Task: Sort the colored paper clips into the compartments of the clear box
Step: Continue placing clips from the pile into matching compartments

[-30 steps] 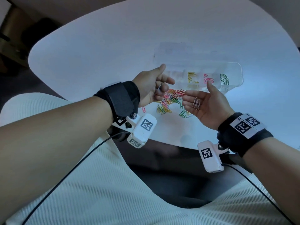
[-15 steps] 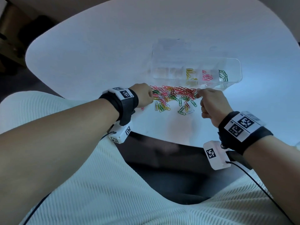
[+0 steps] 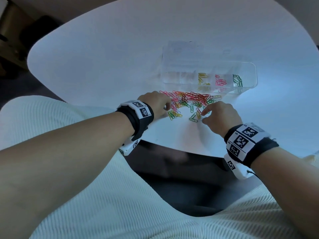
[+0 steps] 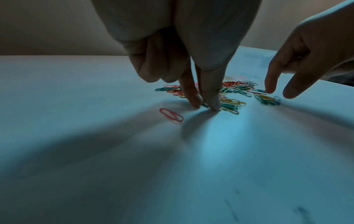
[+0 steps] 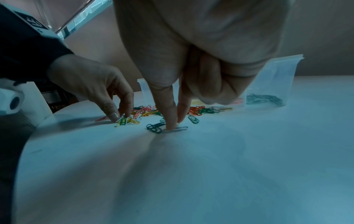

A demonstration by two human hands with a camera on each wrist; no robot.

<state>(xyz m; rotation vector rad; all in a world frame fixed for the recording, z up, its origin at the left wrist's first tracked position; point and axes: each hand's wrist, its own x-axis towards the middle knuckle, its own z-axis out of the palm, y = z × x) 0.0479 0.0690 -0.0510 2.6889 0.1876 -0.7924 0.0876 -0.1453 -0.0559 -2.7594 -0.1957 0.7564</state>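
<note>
A loose pile of colored paper clips (image 3: 191, 99) lies on the white table, just in front of the clear box (image 3: 253, 66). The box holds yellow clips (image 3: 202, 78), pink clips (image 3: 221, 82) and green clips (image 3: 238, 80) in separate compartments. My left hand (image 4: 205, 106) is at the pile's left edge, with thumb and forefinger pinching a green clip (image 4: 228, 106) against the table. My right hand (image 5: 175, 125) is at the pile's near right edge. Its thumb and forefinger close on a white clip (image 5: 179, 129) that lies flat. The other fingers of both hands are curled in.
One red clip (image 4: 171, 116) lies alone, left of my left fingers. A pair of dark green clips (image 5: 155, 128) sits beside the white one. The table's near edge (image 3: 172, 147) runs just below my wrists, above my lap. The box's left compartments look empty.
A second ago both hands were palm-up, with a pale clip on the right palm. They turned over, dropped to the pile, and now pinch at clips on the table.
</note>
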